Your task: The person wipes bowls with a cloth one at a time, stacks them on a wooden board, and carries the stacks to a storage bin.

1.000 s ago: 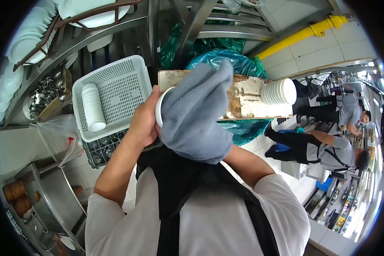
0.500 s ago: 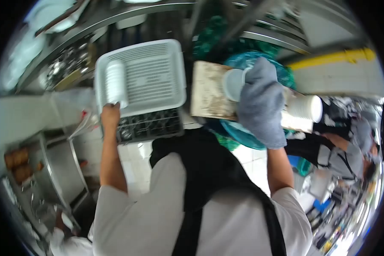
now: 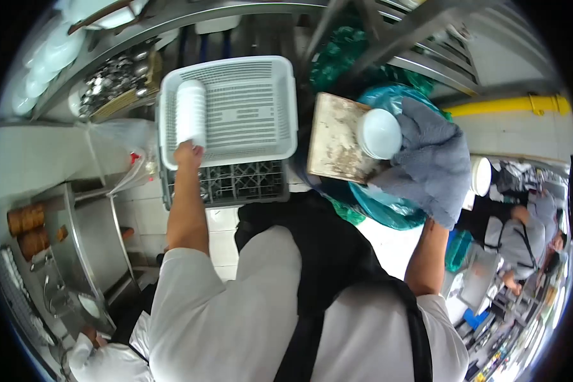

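A stack of white bowls [image 3: 191,109] lies on its side in a pale plastic basket [image 3: 248,146]. My left hand [image 3: 188,154] is closed on the near end of that stack. A grey towel [image 3: 431,165] drapes over my right hand, hiding its fingers; only the wrist and forearm show below the cloth. Left of the towel, white bowls [image 3: 379,132], one inside another, stand on a stained board [image 3: 339,137], and the cloth's edge comes up against them.
Beneath the basket is a dark rack [image 3: 245,184]. A blue-green bag-lined bin [image 3: 395,213] lies under the board, and a white tub [image 3: 481,176] stands beyond the towel. A yellow pipe [image 3: 503,107] runs along the wall. Other people [image 3: 522,239] work at right and lower left.
The towel and my right hand have shifted right, away from the bowls on the board, uncovering more of them. My left hand stays at the stack's end. The whole view has shifted slightly.
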